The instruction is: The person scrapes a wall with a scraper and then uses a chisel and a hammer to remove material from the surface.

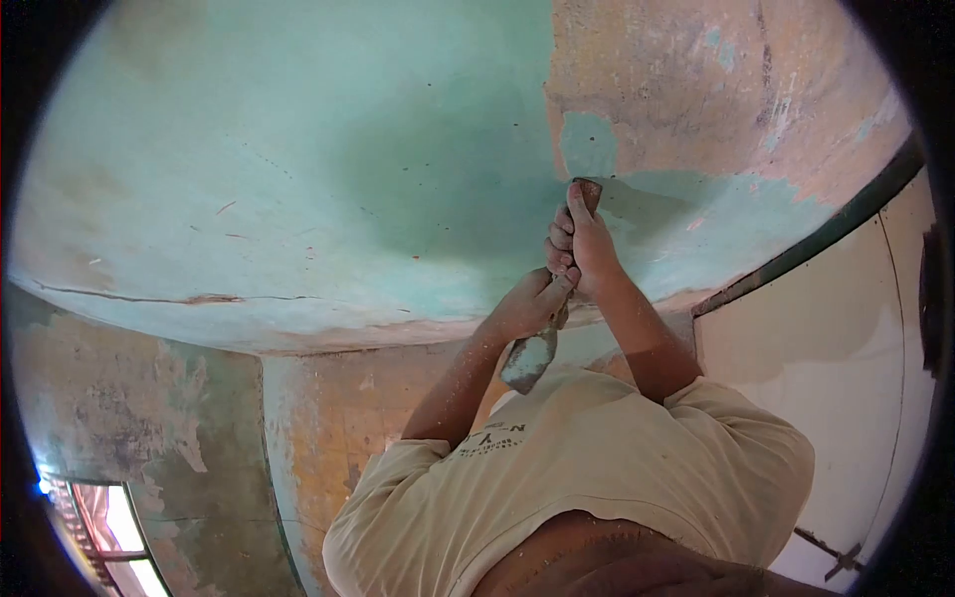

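Both hands grip one long, dusty scraper with a flat, paint-caked end [529,362] hanging below them. My right hand [582,239] is closed around its upper part, the thumb pressed along a reddish-brown square end that meets the painted surface. Just below, my left hand [537,301] wraps the lower part of the same tool, close against the right hand. Dust coats the fingers. In front spreads a surface of green paint [418,169], with a bare pinkish-brown area [676,90] at upper right. A small green patch [589,142] stands just above the tool's tip.
A long crack [199,298] runs along the green surface at left. A dark strip [811,224] borders it on the right, beside a pale wall [806,368]. Peeling wall [189,438] and a bright barred window [109,527] are at lower left.
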The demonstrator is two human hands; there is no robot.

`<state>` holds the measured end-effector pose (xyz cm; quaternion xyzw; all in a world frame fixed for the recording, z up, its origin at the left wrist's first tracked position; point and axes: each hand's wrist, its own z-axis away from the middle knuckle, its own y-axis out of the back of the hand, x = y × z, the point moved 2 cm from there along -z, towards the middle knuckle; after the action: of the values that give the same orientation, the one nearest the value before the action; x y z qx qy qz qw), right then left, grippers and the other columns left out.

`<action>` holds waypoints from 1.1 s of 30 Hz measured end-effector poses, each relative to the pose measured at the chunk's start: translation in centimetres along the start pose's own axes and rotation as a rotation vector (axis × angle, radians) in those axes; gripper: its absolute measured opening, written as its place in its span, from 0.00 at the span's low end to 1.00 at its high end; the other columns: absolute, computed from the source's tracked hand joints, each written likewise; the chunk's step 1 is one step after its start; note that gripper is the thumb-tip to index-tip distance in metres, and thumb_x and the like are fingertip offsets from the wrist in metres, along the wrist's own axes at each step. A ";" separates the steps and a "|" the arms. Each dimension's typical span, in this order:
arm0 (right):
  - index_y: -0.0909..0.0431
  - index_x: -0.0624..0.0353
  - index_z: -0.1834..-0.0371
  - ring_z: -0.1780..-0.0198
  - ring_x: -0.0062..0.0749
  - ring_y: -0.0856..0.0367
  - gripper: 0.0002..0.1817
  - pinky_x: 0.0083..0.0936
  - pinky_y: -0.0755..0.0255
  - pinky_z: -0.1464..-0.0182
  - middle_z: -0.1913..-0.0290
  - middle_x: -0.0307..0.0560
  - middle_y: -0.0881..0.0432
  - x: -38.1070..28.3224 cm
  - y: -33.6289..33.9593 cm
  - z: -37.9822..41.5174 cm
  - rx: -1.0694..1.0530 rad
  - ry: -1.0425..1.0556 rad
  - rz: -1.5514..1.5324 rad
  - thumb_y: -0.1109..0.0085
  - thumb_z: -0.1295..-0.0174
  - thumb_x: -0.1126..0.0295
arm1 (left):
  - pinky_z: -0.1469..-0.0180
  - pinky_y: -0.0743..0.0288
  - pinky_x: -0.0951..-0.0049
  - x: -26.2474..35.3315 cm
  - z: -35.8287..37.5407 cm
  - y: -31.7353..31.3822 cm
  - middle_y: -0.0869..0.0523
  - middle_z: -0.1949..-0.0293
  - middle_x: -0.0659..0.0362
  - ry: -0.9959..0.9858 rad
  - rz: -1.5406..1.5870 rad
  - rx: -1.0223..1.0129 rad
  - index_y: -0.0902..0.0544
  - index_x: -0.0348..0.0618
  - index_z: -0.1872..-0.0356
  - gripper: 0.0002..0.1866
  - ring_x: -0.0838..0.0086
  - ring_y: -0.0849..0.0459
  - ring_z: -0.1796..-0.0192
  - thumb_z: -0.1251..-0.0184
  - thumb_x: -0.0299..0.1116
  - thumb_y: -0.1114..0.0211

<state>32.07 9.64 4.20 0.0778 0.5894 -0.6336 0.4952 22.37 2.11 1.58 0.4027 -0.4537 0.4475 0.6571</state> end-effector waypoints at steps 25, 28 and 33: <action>0.46 0.48 0.83 0.90 0.22 0.50 0.30 0.22 0.54 0.88 0.88 0.32 0.51 0.1 0.9 -0.6 0.006 0.016 0.086 0.56 0.33 0.38 | 0.72 0.28 0.69 -0.8 -1.1 -0.3 0.21 0.82 0.56 -0.050 -0.087 0.027 0.25 0.35 0.74 0.32 0.71 0.21 0.77 0.28 0.59 0.53; 0.44 0.48 0.81 0.88 0.22 0.49 0.29 0.22 0.52 0.87 0.87 0.32 0.48 -0.3 0.5 -1.0 -0.014 0.033 0.062 0.53 0.33 0.39 | 0.72 0.28 0.69 -0.8 -1.2 0.0 0.21 0.81 0.56 -0.063 -0.093 0.006 0.25 0.34 0.73 0.32 0.70 0.20 0.77 0.28 0.59 0.52; 0.44 0.48 0.81 0.88 0.22 0.48 0.29 0.23 0.51 0.87 0.86 0.32 0.48 0.1 0.4 -0.7 -0.021 0.041 0.062 0.53 0.33 0.39 | 0.72 0.27 0.68 -0.5 -0.9 0.1 0.21 0.81 0.56 -0.015 -0.093 0.018 0.25 0.34 0.73 0.32 0.70 0.20 0.77 0.28 0.59 0.53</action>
<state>31.98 10.23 3.73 0.1038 0.6032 -0.6100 0.5033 22.35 2.84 0.90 0.4327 -0.4356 0.4175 0.6699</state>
